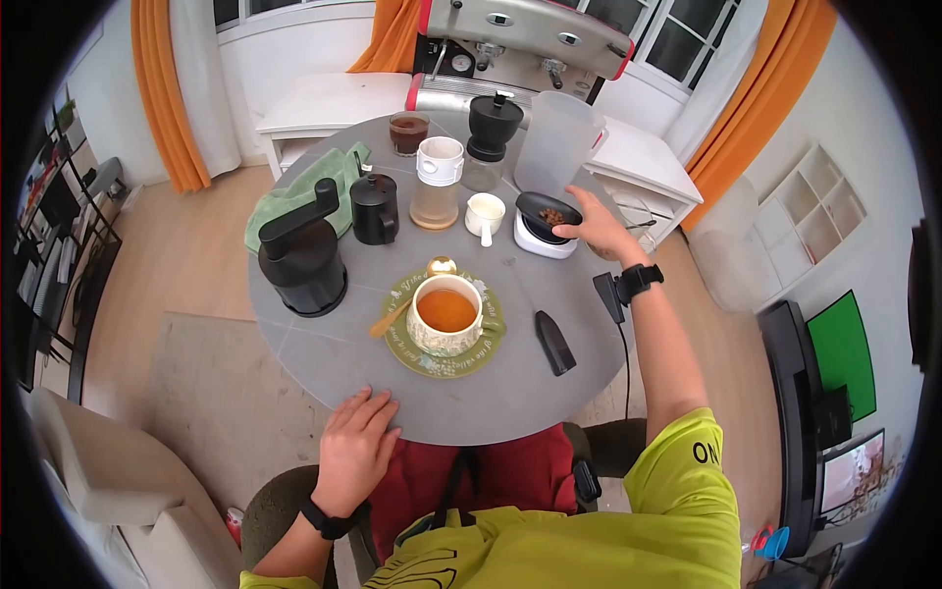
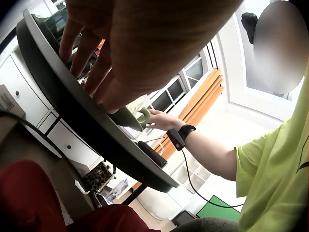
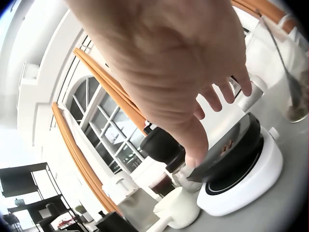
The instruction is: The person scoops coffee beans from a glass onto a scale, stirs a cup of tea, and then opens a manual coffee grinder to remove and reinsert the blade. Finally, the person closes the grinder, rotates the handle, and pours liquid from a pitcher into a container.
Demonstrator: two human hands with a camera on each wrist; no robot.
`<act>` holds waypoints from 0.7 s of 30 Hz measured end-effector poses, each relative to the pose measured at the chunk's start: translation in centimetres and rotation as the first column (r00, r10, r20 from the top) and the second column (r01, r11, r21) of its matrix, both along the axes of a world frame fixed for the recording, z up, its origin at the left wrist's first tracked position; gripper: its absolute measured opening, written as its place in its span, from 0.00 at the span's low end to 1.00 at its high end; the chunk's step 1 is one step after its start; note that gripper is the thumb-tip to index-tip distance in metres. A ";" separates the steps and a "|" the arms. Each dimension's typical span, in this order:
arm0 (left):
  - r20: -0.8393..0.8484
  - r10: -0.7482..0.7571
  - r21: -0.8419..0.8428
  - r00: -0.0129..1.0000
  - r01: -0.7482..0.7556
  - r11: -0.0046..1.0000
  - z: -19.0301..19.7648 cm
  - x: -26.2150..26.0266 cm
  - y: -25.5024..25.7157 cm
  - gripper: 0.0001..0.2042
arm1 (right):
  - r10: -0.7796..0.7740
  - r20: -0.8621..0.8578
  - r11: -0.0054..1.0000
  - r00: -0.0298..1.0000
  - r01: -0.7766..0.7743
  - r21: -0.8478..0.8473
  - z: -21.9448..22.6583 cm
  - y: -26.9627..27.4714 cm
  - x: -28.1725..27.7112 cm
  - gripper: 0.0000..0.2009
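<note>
Black dish [image 1: 533,205] with brown pieces [image 1: 551,217]: seated on the white scale [image 1: 542,246], right side of the grey round table [image 1: 471,417]. Right hand [image 1: 603,231]: positioned at the dish, thumb and fingers spread wide; whether the thumb touches the rim cannot be determined. White handled cup [image 1: 485,214]: just left of the scale. Translucent pitcher [image 1: 556,147]: behind the scale. Patterned cup [image 1: 439,340], containing amber liquid: on the green saucer [image 1: 396,339], near table centre. Left hand [image 1: 360,437]: rests at the near table edge, fingers extended.
</note>
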State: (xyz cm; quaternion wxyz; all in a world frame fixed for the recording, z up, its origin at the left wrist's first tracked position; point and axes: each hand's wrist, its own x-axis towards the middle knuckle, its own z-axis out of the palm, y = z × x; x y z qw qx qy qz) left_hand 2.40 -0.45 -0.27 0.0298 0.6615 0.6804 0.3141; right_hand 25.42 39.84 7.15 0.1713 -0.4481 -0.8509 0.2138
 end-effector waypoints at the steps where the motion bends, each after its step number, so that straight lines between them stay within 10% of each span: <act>1: 0.000 -0.002 0.000 1.000 0.002 1.000 0.0 0.0 0.0 0.16 | 0.001 0.025 0.999 1.000 0.000 -0.047 -0.4 0.5 -0.2 0.43; 14: 0.040 0.000 -0.033 0.999 0.001 0.999 -0.1 -0.3 0.0 0.14 | 0.007 -0.048 0.982 0.999 -0.016 -0.187 -1.8 3.2 -0.9 0.48; 21: 0.039 0.000 -0.035 0.999 0.002 0.999 -0.1 -0.4 0.1 0.14 | -0.057 -0.132 0.998 0.990 0.058 0.006 7.5 4.2 -1.0 0.46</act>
